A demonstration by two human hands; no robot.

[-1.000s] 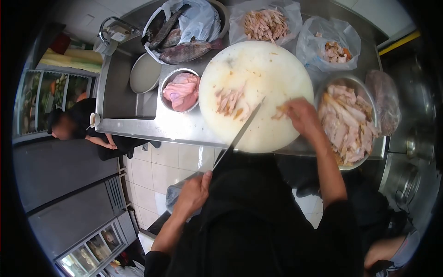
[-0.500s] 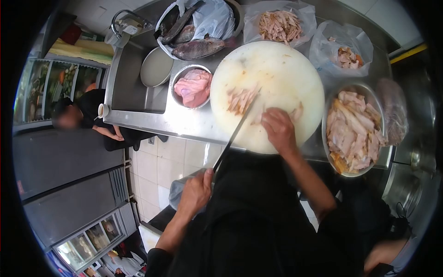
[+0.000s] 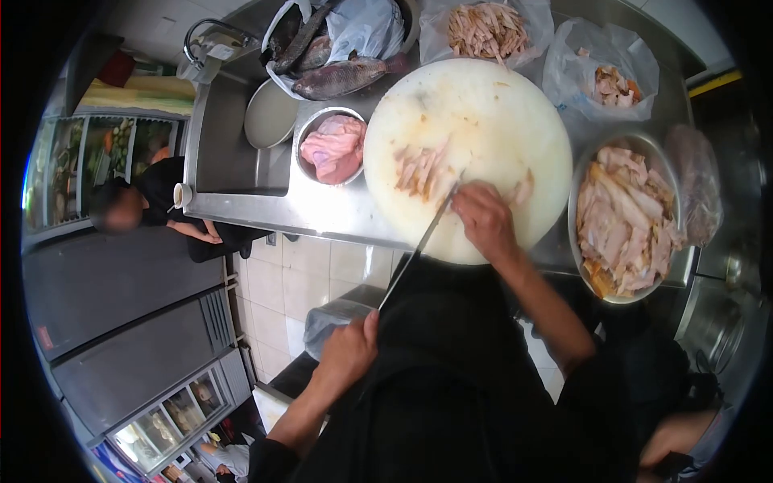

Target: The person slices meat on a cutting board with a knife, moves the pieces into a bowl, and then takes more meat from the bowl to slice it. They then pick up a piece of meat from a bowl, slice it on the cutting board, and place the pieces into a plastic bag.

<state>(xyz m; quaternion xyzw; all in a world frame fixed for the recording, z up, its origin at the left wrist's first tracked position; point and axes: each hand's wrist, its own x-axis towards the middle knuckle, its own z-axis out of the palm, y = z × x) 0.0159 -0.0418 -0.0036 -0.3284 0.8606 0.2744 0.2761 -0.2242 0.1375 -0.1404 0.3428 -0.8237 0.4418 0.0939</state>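
My left hand [image 3: 348, 348] is closed around the handle of a long knife [image 3: 419, 248]. The knife slants up and right, its tip on the round white cutting board [image 3: 491, 105] beside my right hand. My right hand [image 3: 485, 217] is curled down on the board, fingers closed over a piece of meat [image 3: 523, 189] that shows past the knuckles; the fingertips are partly hidden. Left of the blade lies a small heap of sliced meat strips [image 3: 419, 171]. To the right, an oval metal tray [image 3: 573, 217] holds larger pieces of pale meat [image 3: 624, 213].
Behind the board are a plastic bag of cut strips [image 3: 487, 32] and another bag [image 3: 564, 76] with meat. A bowl of raw pink meat [image 3: 332, 149], several dark fish [image 3: 342, 78] and a sink [image 3: 221, 157] are on the left. A seated person [image 3: 165, 193] is beyond.
The knife tip has moved slightly right and down, up against my right hand. My left hand has moved slightly down. The view has shifted a little.
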